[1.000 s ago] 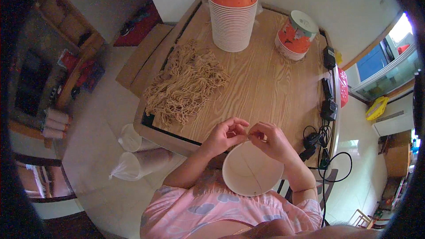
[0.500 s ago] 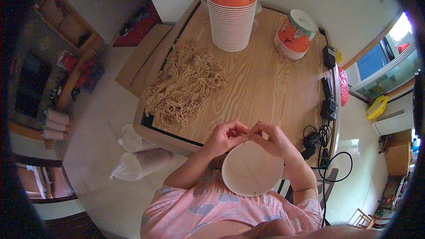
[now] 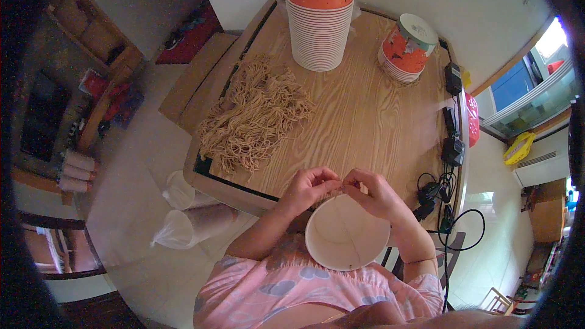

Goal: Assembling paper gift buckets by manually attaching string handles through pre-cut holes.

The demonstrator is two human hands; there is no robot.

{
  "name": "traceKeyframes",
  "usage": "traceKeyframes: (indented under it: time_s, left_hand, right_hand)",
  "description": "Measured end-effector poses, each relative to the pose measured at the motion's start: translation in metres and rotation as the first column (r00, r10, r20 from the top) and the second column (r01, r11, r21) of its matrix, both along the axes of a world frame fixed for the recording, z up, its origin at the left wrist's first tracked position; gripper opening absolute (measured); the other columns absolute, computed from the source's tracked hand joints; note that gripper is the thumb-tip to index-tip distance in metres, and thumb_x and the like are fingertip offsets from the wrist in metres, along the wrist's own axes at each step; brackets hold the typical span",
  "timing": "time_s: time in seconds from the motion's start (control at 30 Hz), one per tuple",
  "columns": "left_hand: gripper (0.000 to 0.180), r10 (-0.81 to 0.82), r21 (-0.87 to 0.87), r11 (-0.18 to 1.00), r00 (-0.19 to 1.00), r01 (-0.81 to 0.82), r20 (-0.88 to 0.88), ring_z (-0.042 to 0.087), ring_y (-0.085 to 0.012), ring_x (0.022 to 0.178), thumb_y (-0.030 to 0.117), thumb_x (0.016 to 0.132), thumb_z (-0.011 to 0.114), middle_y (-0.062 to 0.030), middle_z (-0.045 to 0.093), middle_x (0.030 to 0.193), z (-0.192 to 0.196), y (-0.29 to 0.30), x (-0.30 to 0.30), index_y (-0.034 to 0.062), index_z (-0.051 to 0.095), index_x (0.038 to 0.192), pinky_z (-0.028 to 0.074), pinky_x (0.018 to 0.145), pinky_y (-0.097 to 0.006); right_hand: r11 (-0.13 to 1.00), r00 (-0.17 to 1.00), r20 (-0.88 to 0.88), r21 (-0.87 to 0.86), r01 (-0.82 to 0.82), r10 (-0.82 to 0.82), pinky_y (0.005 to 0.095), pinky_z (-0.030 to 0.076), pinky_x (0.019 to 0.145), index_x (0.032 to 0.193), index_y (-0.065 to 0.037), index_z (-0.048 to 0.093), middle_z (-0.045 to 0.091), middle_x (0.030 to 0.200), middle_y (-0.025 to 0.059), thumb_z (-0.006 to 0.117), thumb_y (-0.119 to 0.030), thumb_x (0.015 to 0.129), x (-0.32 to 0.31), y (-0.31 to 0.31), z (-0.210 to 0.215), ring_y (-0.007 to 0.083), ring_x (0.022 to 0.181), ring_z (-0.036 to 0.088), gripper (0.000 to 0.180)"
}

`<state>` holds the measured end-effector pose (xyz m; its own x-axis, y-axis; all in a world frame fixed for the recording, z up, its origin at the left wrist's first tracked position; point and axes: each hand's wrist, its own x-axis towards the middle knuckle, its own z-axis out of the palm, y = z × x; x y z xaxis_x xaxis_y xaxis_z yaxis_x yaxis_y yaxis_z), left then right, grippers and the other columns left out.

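Note:
A white paper bucket (image 3: 329,247) rests against my body with its open mouth toward me. A thin string (image 3: 350,242) runs across the inside and reaches its near rim. At the far rim, my left hand (image 3: 309,190) and my right hand (image 3: 372,192) meet with thumbs and fingertips pinched together. Both appear to be on the string's end there, though the fingers largely cover it. Beyond my left hand, a loose heap of tan strings (image 3: 256,113) lies on the wooden table (image 3: 359,128).
A tall stack of paper buckets (image 3: 318,30), orange and white, stands at the table's back. To its right sits a short upside-down stack (image 3: 405,49). Black adapters (image 3: 453,150) and coiled cables (image 3: 436,190) line the right edge. Plastic-wrapped bundles (image 3: 194,225) lie on the floor at left.
My fingers have shifted slightly at the bucket's far rim, still pinched close together. The bucket and the things on the table stay in place.

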<state>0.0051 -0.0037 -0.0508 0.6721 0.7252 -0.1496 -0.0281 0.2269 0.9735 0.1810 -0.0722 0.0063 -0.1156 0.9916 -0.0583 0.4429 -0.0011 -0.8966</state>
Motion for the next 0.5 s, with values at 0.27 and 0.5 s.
traceKeyframes:
  time_s: [0.27, 0.5]
  left_hand:
    - [0.008, -0.008, -0.085, 0.996, 0.998, 0.013, 0.058, 0.055, -0.0044, 0.071, 0.01, 0.084, 0.062, 0.0012, 0.061, 0.078, 0.004, 0.001, -0.001, 0.0025, 0.061, 0.087, 0.045, 0.064, -0.02]
    - [0.01, 0.018, -0.114, 0.993, 0.996, -0.008, 0.092, 0.056, -0.0064, 0.07, 0.012, 0.085, 0.061, -0.0004, 0.062, 0.078, -0.007, 0.0, -0.001, 0.0025, 0.06, 0.087, 0.045, 0.063, -0.021]
  right_hand:
    - [1.0, 1.0, 0.004, -0.017, 0.001, -0.001, 0.0292, 0.043, 0.061, 0.085, -0.001, 0.059, 0.059, 0.076, 0.008, 0.057, -0.008, 0.083, 0.0, -0.001, 0.001, 0.0175, 0.07, 0.056, 0.008]
    - [0.995, 0.998, 0.01, 0.082, -0.056, 0.056, 0.0305, 0.044, 0.063, 0.085, 0.0, 0.056, 0.057, 0.079, 0.0107, 0.054, -0.005, 0.083, 0.0, -0.001, 0.002, 0.0216, 0.073, 0.056, 0.006]
